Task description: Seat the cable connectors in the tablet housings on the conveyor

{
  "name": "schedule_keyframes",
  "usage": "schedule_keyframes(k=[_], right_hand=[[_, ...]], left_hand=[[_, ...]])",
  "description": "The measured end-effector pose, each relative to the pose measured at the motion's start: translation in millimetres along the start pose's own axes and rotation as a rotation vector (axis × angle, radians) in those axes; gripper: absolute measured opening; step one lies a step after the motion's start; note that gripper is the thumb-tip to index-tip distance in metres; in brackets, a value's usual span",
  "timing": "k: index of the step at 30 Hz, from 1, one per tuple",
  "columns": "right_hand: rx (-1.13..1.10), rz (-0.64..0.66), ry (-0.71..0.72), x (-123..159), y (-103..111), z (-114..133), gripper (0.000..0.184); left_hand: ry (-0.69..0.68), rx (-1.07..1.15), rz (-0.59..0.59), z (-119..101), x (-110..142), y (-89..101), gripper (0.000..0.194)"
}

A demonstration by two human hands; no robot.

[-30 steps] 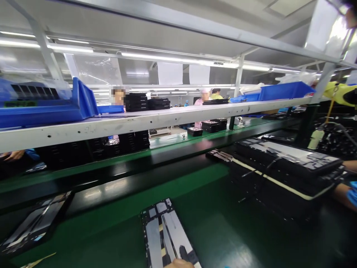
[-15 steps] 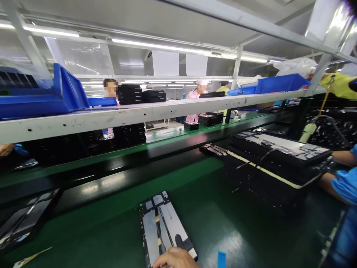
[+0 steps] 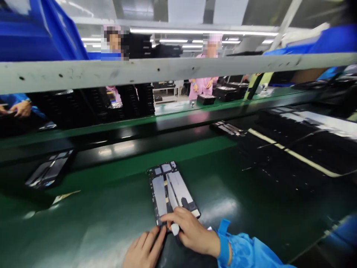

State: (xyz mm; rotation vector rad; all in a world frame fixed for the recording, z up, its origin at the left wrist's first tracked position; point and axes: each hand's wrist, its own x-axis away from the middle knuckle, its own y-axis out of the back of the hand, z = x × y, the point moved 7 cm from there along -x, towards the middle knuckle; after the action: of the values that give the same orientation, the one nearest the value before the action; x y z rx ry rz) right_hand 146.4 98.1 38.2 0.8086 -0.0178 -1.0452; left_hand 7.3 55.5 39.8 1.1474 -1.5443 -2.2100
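Note:
An opened tablet-like device [image 3: 171, 190], black frame with grey plates inside, lies flat on the green bench mat [image 3: 111, 223] in front of me. My right hand [image 3: 189, 232], in a blue sleeve, rests on its near end with fingers curled, pinching a small white piece [image 3: 175, 229] against the edge. Beside it, my left hand [image 3: 145, 249] lies flat on the mat, fingers stretched toward the device's near corner and touching it.
A black conveyor strip [image 3: 125, 149] runs behind the mat, carrying another opened device [image 3: 48, 173] at left. Stacked black trays [image 3: 301, 149] with devices sit at right. A grey shelf rail [image 3: 167, 69] with blue bins crosses overhead. Other workers stand across the line.
The view has tipped down and closer. Both my hands have come into sight; the right one has moved up onto the device's near end, and the left has appeared beside it.

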Motion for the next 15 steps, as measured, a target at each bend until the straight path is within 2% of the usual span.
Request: schedule_keyframes(k=[2, 6, 10, 15], right_hand=[[-0.032, -0.003, -0.011, 2.2, 1.8, 0.3, 0.062], [-0.084, 0.014, -0.068, 6.1, 3.6, -2.3, 0.056], [-0.113, 0.022, -0.115, 7.6, 4.3, -5.0, 0.052], [-0.101, 0.032, -0.120, 5.9, 5.6, -4.8, 0.042]], left_hand=[[0.007, 0.027, 0.027, -1.2, -5.0, 8.2, 0.040], [-0.017, 0.083, 0.119, -4.3, -8.6, 9.7, 0.041], [0.001, 0.138, 0.127, -3.2, -8.5, 9.2, 0.036], [-0.017, 0.118, 0.164, -6.1, -11.3, 6.9, 0.040]])
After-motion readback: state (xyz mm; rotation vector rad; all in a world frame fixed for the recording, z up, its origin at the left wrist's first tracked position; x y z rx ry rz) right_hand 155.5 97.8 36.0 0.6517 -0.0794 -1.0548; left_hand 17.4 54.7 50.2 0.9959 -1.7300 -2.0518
